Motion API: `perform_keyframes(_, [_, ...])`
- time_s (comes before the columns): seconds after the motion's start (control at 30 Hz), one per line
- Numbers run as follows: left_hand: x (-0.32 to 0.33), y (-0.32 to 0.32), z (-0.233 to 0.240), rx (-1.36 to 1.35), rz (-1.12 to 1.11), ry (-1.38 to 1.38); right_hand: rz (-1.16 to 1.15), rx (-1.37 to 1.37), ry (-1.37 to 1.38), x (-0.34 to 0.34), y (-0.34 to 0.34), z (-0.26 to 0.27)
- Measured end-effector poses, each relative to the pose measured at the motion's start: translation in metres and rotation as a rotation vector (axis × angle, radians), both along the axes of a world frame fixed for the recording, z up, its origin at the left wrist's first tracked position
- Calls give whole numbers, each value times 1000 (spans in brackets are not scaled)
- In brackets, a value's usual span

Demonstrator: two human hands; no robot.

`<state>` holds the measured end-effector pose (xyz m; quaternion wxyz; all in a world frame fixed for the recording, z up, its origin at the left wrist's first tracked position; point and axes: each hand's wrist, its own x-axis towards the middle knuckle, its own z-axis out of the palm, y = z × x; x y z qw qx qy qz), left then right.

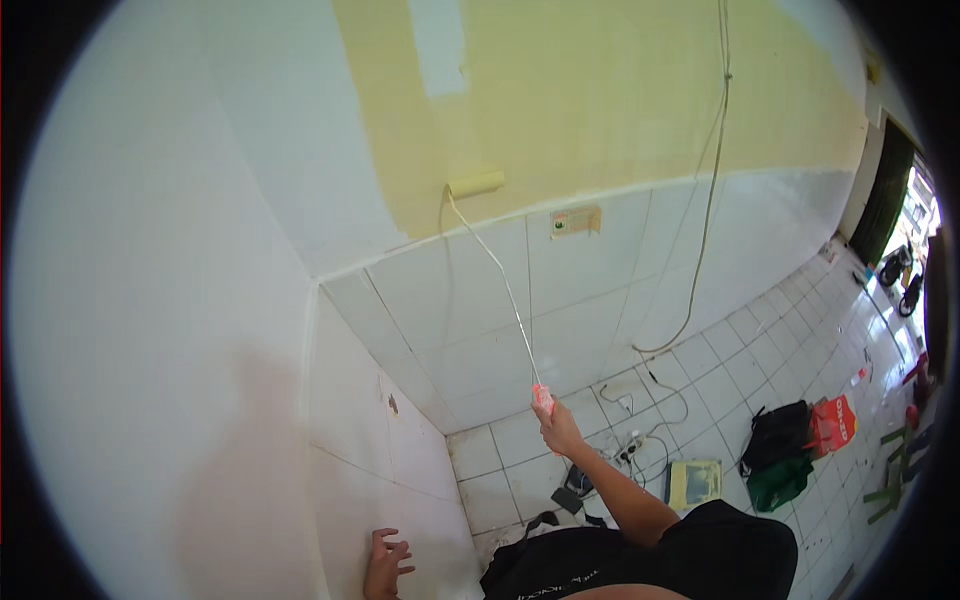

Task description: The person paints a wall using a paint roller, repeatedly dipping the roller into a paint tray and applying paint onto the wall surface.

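Note:
My right hand [559,427] grips the red handle [543,397] of a paint roller. Its long bent metal rod [510,292] reaches up to the roller sleeve [477,184], coated in pale yellow and lying against the wall. Around the sleeve the upper wall [585,97] is mostly yellow, with a whitish strip [438,49] at the top and a white area left of the yellow edge. Low on the left, my left hand [388,562] holds nothing, its fingers spread and bent beside the tiled side wall [427,517]. Whether it touches that wall I cannot tell.
A yellow-smeared paint tray [694,484] sits on the tiled floor [742,375] near a power strip [632,448] and loose cords. Farther right lie a black bag [777,437], a green bag [780,480] and a red bag [832,425]. A cable [712,187] hangs down the wall.

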<state>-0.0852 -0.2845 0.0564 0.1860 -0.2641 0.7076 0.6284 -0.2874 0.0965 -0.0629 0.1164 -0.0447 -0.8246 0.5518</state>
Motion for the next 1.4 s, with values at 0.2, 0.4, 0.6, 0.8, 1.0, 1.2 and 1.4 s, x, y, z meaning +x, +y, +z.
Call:
perform_keyframes(0.2, [1,-1,-6,24,-14,3,0,33,268,-51,5,125])
perform_keyframes(0.4, [-3,-1,-13,74,4,25,56,-82,-67,-83,5,199])
perform_keyframes(0.6, [-1,0,-1,-6,-1,20,8,-33,68,-49,-11,96])
perform_keyframes(0.8, [-1,-4,-9,-31,-33,17,28,-115,68,-55,-9,104])
perform_keyframes(1.0, [-4,-1,-16,2,-19,3,23,-81,198,-95,3,180])
perform_keyframes(1.2, [3,-5,-17,58,-3,56,29,-32,27,-52,0,148])
perform_keyframes(1.4, [2,-3,-11,-26,-54,19,-9,18,194,-44,8,72])
